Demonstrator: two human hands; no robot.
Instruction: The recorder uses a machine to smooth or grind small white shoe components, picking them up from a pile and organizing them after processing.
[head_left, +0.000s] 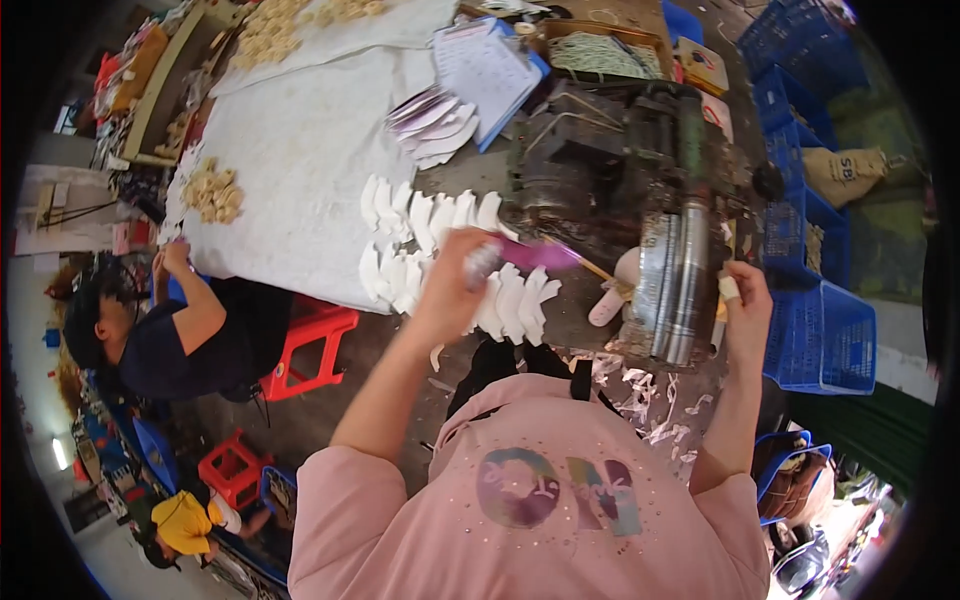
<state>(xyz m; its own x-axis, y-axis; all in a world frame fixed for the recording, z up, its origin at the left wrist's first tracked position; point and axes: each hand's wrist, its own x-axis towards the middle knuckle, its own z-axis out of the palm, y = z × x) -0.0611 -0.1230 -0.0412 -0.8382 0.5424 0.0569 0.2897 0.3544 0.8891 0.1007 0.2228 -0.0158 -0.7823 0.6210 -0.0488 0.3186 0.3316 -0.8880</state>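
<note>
My left hand (458,280), smeared by motion, closes on a purple piece (540,254) and hangs over rows of white curved pieces (512,305) at the table's near edge. A whitish patch shows at its fingers. The purple piece points toward the dark machine (580,150) and its shiny metal rollers (672,285). My right hand (746,300) is at the right side of the rollers, fingers curled, with pale tape round one finger; what it grips is hidden. A thin wooden stick (592,268) and a pale pink paddle-shaped thing (607,306) sit left of the rollers.
Curved white-and-purple sheets (432,125) lie by a blue clipboard (492,75) with papers. Blue crates (822,335) stand on the right. A seated co-worker (190,335) is at the left, by a red stool (312,348) and a heap of tan pieces (212,192). Scraps (650,400) litter the floor.
</note>
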